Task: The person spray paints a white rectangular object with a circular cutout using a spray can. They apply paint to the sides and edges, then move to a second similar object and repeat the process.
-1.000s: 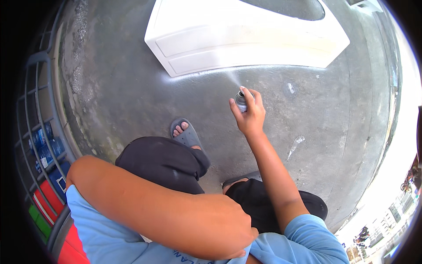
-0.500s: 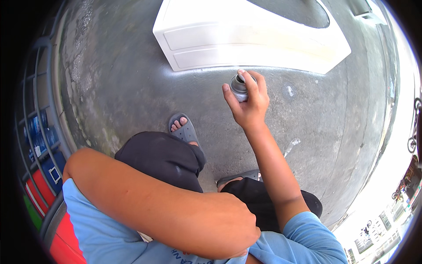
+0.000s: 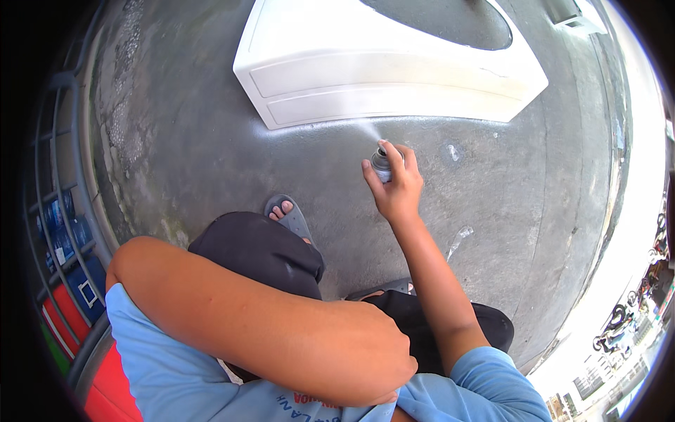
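Spray can tight in right hand, white mist between can and white panel, left hand of unclear grip

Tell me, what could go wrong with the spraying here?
Spray may miss the white piece and settle on the floor, where a whitish band shows. A fingertip of the right hand sits atop the spray can, where mist emerges, and might get coated. Toes show bare in the grey sandal, so mist could reach them.
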Action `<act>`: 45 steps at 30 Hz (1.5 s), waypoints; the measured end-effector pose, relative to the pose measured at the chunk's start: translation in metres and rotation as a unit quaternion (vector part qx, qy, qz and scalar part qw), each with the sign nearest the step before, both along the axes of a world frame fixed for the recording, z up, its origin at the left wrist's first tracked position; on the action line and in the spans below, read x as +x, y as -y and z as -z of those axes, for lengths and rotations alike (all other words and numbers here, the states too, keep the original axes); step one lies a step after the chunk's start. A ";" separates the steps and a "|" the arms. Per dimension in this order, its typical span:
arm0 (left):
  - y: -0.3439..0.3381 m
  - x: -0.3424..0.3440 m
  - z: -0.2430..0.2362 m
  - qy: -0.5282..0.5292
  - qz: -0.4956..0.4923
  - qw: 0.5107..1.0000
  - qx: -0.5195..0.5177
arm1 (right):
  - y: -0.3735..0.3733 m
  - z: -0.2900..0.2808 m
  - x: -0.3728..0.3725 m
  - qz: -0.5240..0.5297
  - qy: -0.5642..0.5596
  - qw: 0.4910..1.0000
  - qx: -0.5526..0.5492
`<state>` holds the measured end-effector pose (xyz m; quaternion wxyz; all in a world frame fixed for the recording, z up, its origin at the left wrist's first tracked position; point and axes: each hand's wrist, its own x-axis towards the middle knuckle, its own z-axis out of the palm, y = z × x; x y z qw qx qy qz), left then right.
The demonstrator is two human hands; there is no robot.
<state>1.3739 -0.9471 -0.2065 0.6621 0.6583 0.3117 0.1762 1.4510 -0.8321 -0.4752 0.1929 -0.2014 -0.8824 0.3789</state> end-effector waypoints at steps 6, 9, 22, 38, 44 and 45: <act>0.003 -0.003 0.004 0.011 0.001 1.000 -0.006 | -0.024 -0.034 -0.032 0.032 -0.154 0.986 0.052; 0.004 -0.003 0.004 0.010 -0.008 1.000 -0.028 | -0.030 -0.042 -0.046 0.023 -0.212 0.974 0.075; 0.000 -0.002 -0.004 0.011 -0.023 0.999 -0.039 | -0.014 0.026 0.007 0.039 -0.030 0.999 0.006; 0.003 0.009 0.008 0.009 -0.014 1.000 0.001 | -0.049 -0.030 -0.042 0.037 -0.179 0.981 0.061; -0.003 0.004 0.005 0.009 0.002 1.000 -0.017 | -0.054 -0.037 -0.049 0.037 -0.182 0.980 0.072; 0.000 0.004 0.005 0.009 -0.003 1.000 -0.007 | -0.053 -0.033 -0.046 0.034 -0.163 0.983 0.072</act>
